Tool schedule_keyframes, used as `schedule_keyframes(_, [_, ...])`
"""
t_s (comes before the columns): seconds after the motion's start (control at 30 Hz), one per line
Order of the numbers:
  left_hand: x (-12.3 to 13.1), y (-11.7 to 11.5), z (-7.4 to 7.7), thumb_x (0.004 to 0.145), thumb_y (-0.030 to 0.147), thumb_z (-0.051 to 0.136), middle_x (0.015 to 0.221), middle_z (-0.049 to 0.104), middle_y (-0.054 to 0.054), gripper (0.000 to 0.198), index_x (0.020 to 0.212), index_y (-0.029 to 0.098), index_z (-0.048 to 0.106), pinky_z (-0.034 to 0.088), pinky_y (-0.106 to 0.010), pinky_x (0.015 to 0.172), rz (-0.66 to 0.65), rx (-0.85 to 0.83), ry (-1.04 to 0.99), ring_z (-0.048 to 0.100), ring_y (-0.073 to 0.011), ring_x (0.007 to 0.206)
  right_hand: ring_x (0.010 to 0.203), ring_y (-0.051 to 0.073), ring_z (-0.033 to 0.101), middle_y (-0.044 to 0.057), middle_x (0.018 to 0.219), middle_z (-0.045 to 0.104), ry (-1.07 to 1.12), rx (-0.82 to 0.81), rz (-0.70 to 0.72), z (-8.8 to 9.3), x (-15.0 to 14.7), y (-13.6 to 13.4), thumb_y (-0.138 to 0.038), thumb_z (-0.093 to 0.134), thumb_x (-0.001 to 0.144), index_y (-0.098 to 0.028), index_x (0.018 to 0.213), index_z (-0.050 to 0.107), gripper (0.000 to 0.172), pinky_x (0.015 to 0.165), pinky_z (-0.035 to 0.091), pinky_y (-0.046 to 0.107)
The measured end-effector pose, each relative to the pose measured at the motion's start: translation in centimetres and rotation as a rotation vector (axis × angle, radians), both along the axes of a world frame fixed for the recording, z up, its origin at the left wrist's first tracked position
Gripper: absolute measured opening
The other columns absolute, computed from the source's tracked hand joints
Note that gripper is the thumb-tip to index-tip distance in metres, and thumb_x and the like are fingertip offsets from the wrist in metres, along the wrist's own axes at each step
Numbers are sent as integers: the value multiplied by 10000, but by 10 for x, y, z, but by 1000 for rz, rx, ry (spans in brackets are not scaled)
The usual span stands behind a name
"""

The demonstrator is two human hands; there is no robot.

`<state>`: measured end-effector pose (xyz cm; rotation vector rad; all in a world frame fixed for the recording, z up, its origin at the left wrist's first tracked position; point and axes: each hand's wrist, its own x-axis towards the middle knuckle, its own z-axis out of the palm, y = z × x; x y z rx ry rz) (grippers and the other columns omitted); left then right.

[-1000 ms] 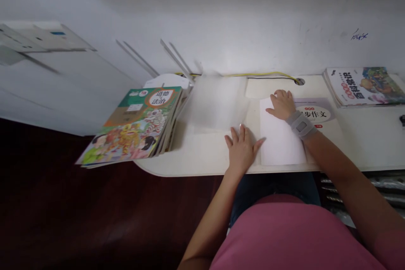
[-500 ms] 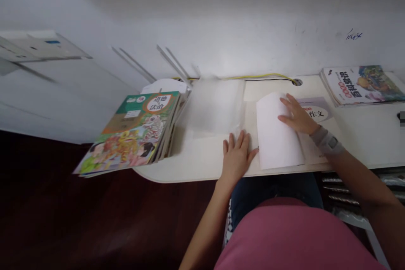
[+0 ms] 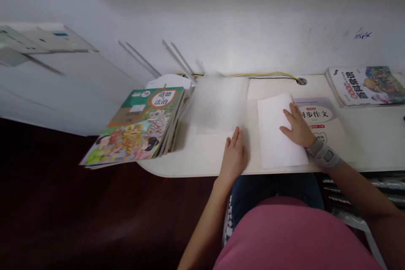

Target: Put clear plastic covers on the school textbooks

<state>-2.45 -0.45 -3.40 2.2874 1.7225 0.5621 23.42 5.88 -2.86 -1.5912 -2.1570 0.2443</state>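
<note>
My right hand (image 3: 297,125) lies flat, fingers stretched out, on a white sheet (image 3: 278,133) folded over the left part of a pale book with Chinese title (image 3: 319,120). A grey band is on that wrist. My left hand (image 3: 233,156) rests open on the white desk (image 3: 196,156), fingers together, just left of the white sheet and at the edge of a clear plastic cover (image 3: 220,103). Neither hand grips anything.
A stack of colourful textbooks (image 3: 136,128) overhangs the desk's left end. Another illustrated book (image 3: 367,85) lies at the far right. A yellow cable (image 3: 265,75) runs along the wall to a desk hole (image 3: 302,81). Dark floor lies to the left.
The right hand slid from the sheet's top edge down toward its middle, pressing the raised sheet flat. The left hand drew its fingers together and shifted slightly.
</note>
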Motion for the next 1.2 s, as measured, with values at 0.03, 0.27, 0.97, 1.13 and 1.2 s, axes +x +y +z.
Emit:
schedule_keyframes(0.03, [0,0,0,864,101,300,1489,270,-220,548,1410,61,274,262,-494,1107,-1,-3,-7,231,-235,1397,1411,343,89,217,1517,193,11,2,-18,0,-2,0,-300,535,822,-65,1359,403,601,1098,227,554])
schedule_keyframes(0.27, [-5,-1,0,873,104,270,1498,268,-198,528,1397,45,300,232,-429,1136,13,-31,-122,223,-206,1400,1412,277,154,172,1524,207,156,-18,-37,-4,-15,1,-312,467,862,-118,1372,398,550,1107,246,517])
schedule_keyframes(0.97, [-19,0,-10,815,96,371,1520,245,-146,609,1420,133,309,255,-438,1128,41,28,-342,236,-236,1396,1416,315,98,200,1531,157,12,-100,93,7,-19,-14,-494,444,877,-93,1400,355,665,1111,194,515])
schedule_keyframes(1.13, [-30,-3,2,808,184,436,1286,538,-159,536,1342,138,433,462,-387,944,240,-16,-352,574,-219,1104,1414,287,135,207,1531,149,70,-63,148,-7,-2,-18,-595,368,876,-92,1470,155,807,1112,218,507])
schedule_keyframes(1.2, [-33,-3,8,814,246,459,1016,662,-87,506,1313,165,471,504,-354,827,311,-101,-355,639,-178,844,1414,300,127,223,1525,155,-2,-42,138,-10,-3,-20,-617,339,875,-72,1473,115,840,1107,217,519])
